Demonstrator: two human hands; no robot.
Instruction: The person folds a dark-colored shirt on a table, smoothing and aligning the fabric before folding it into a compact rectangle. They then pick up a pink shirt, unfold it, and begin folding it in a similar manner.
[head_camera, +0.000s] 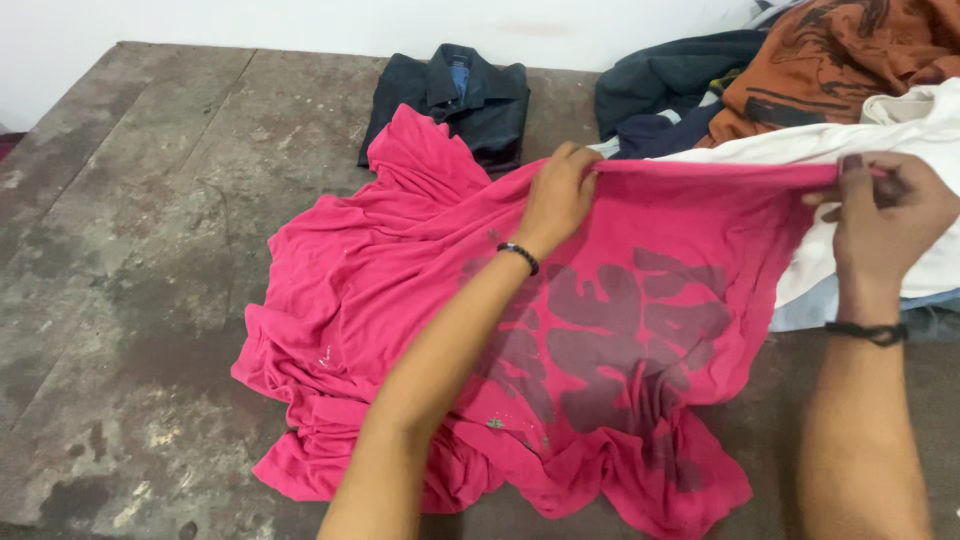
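Observation:
A bright pink T-shirt (380, 290) with a dark print showing through lies crumpled on the worn wooden table (130, 250). My left hand (560, 195) pinches its upper edge near the middle of the view. Farther right, my right hand (885, 215) grips the same edge. The hem is stretched taut and lifted between the two hands, while the lower part of the shirt bunches on the table. Each wrist carries a dark band.
A folded dark blue collared shirt (460, 100) lies at the back of the table. A heap of unfolded clothes fills the right: an orange printed garment (840, 60), dark navy pieces (660, 80) and a white garment (900, 135). A pale wall runs behind.

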